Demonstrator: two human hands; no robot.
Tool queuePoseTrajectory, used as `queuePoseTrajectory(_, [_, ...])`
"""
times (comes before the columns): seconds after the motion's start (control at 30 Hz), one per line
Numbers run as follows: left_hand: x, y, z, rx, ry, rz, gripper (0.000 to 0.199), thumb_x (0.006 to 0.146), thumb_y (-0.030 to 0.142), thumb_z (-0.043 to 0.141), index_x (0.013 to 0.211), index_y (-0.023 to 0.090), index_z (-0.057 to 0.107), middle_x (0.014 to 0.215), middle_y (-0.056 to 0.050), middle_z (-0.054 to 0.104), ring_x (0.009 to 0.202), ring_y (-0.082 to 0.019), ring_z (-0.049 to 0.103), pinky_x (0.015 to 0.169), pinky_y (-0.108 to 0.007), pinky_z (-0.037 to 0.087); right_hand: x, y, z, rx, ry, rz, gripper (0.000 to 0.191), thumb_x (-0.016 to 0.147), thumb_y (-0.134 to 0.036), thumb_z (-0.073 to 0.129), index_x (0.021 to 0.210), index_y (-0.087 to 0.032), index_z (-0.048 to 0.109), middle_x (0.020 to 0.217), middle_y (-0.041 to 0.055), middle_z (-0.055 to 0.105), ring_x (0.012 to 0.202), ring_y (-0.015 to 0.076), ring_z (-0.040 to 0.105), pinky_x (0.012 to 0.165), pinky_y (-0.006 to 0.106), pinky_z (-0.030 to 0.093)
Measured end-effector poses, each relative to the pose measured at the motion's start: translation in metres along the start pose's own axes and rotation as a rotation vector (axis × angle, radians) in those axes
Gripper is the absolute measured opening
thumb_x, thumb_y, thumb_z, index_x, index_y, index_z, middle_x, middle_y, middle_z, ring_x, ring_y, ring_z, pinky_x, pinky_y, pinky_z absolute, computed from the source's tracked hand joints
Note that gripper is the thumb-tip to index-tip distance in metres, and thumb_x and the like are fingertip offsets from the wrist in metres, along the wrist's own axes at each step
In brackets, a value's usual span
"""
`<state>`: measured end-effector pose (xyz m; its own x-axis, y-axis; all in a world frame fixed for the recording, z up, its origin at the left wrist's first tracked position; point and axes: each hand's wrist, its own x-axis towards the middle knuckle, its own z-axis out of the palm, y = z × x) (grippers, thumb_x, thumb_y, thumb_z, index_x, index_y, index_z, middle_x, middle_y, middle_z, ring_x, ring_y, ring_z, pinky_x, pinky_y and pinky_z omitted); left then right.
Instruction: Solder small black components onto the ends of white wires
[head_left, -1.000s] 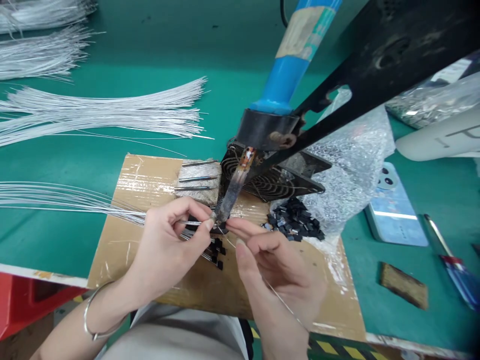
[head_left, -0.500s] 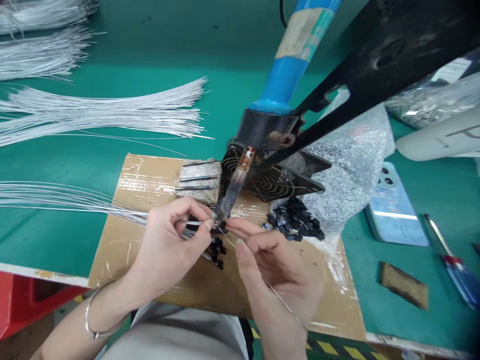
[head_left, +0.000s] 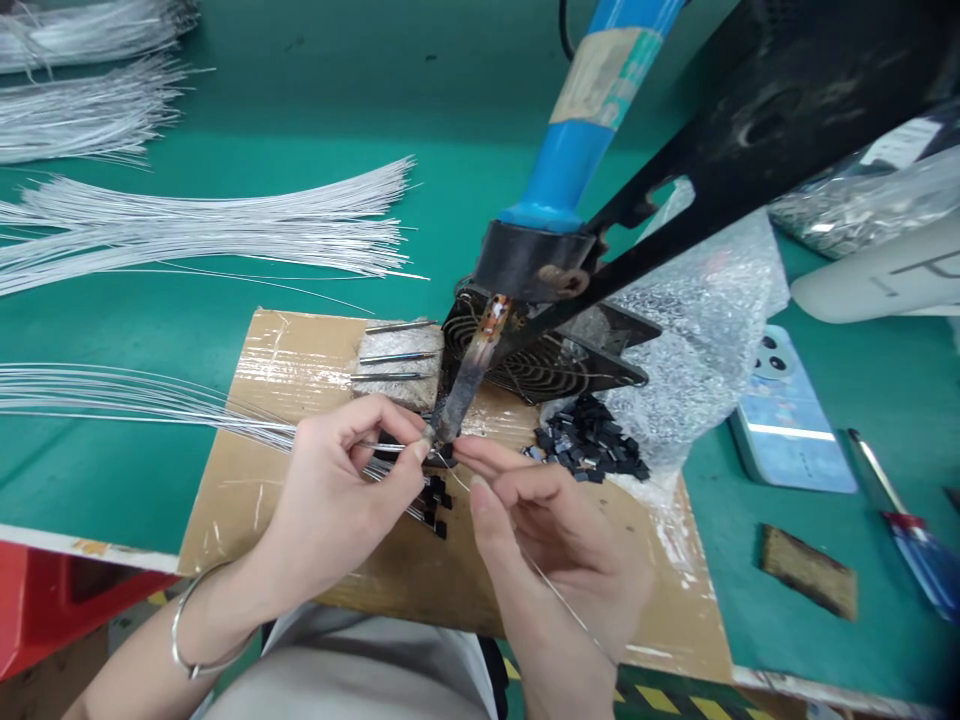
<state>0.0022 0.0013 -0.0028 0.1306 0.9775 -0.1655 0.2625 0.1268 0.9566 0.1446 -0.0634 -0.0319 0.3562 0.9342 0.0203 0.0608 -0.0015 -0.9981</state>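
Observation:
My left hand [head_left: 349, 500] pinches the end of a thin white wire [head_left: 384, 447] between thumb and forefinger, right at the tip of a soldering iron [head_left: 471, 375]. From the other side, my right hand [head_left: 559, 545] is closed on a strand of solder wire [head_left: 564, 600], whose free end reaches the same tip. The iron has a blue handle and hangs tilted in a black metal stand [head_left: 697, 190]. The joint itself is mostly hidden by fingertips and the tip. Below it lie several wires ending in small black connectors [head_left: 436, 505].
Cardboard [head_left: 285, 350] covers the work spot. A black fan [head_left: 547, 365] sits behind the iron, beside a pad [head_left: 397, 392] with metal tips. Loose black connectors [head_left: 589, 440] lie right, near a phone [head_left: 795, 420] and a screwdriver [head_left: 919, 560]. White wire bundles [head_left: 225, 225] lie left.
Almost nothing differs. Both hands stay at the iron's tip, with only a very slight shift of the fingers and of the view.

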Motion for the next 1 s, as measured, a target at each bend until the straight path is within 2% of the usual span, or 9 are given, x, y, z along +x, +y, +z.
queuePoseTrajectory(0.2, [0.0003,0.0011,0.0003,-0.014,-0.002,0.006,0.011,0.082,0.015,0.066,0.072,0.019,0.067,0.078,-0.003,0.076,0.068,-0.015,0.065,0.057,-0.024,0.047,-0.0007,-0.0002,-0.0002,0.002,-0.009,-0.004,0.019,0.094,-0.014,0.071,0.079,-0.024,0.065,0.112,0.0046,0.084,0.106,0.0192,0.081,0.093,0.028,0.064])
queuePoseTrajectory(0.3, [0.0003,0.0001,0.0007,-0.007,0.0,-0.004,0.01,0.081,0.014,0.066,0.072,0.019,0.066,0.079,-0.003,0.076,0.069,-0.015,0.066,0.058,-0.023,0.048,-0.0021,-0.0015,0.0018,-0.046,0.025,0.014,0.02,0.093,-0.016,0.071,0.077,-0.025,0.064,0.111,0.0045,0.084,0.104,0.0198,0.081,0.092,0.03,0.063])
queuePoseTrajectory(0.53, [-0.0005,-0.0011,0.0002,0.015,-0.006,-0.024,0.009,0.081,0.016,0.065,0.072,0.019,0.067,0.081,-0.004,0.076,0.068,-0.015,0.065,0.053,-0.024,0.042,-0.0036,-0.0068,0.007,-0.075,0.078,0.05,0.02,0.093,-0.021,0.072,0.076,-0.025,0.063,0.109,0.0036,0.084,0.102,0.0202,0.08,0.091,0.032,0.06])
queuePoseTrajectory(0.7, [-0.0006,0.0004,-0.0001,0.012,-0.009,-0.018,0.01,0.082,0.016,0.065,0.072,0.02,0.067,0.079,-0.004,0.076,0.07,-0.016,0.065,0.053,-0.024,0.042,-0.0035,-0.0063,0.0067,-0.086,0.085,0.029,0.019,0.092,-0.019,0.073,0.076,-0.025,0.064,0.108,0.0056,0.085,0.1,0.022,0.081,0.087,0.034,0.061])
queuePoseTrajectory(1.0, [-0.0008,0.0007,0.0007,0.012,0.002,-0.013,0.01,0.081,0.016,0.065,0.071,0.02,0.066,0.078,-0.004,0.076,0.068,-0.016,0.065,0.052,-0.023,0.042,-0.0041,-0.0049,0.0067,-0.072,0.079,0.025,0.019,0.094,-0.021,0.072,0.077,-0.025,0.063,0.11,0.0062,0.084,0.103,0.0218,0.08,0.091,0.034,0.061])
